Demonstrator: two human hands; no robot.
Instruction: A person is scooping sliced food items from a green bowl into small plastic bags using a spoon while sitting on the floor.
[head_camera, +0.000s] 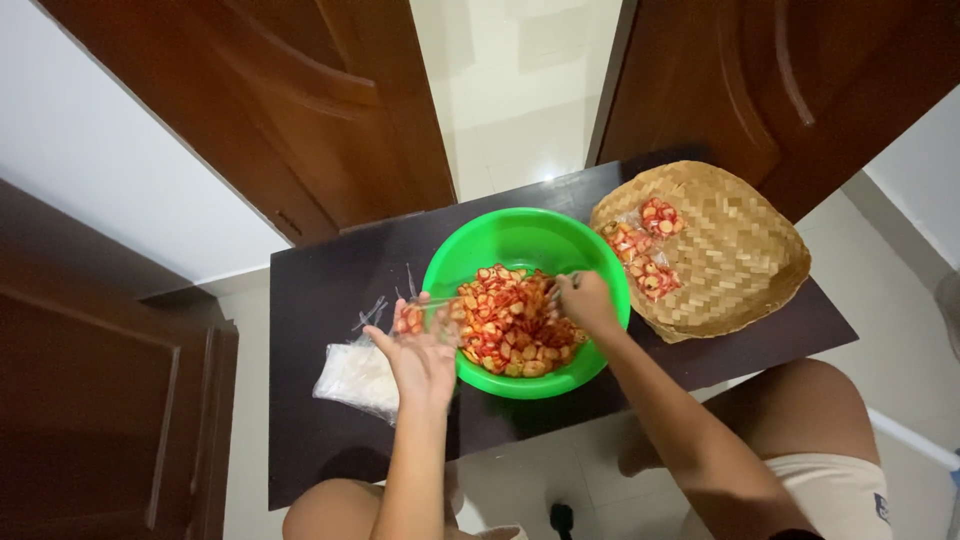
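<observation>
A green plastic bowl (525, 245), round and smooth, sits near the middle of a dark, glossy tabletop (330, 290), seen from above. It is partly filled with thin red and orange chips (510, 325), crinkled and piled loosely. The right hand (583, 300) reaches over the bowl's right rim into the pile, fingers pinched around a slim utensil whose shape is too small to make out. The left hand (422, 350) hovers over the bowl's left rim, fingers curled around a small clear plastic bag (418, 318) holding a few chips.

Just right of the bowl, touching its edge, lies a shallow woven bamboo tray (730, 260), tan with a criss-cross weave, overhanging the table's right side. On it rest filled clear packets (640, 245) of chips. At the table's left front lies a stack of empty clear bags (355, 378), soft and wrinkled. Bare tabletop remains behind and left of the bowl. Dark wooden doors (300, 100) stand behind the table.
</observation>
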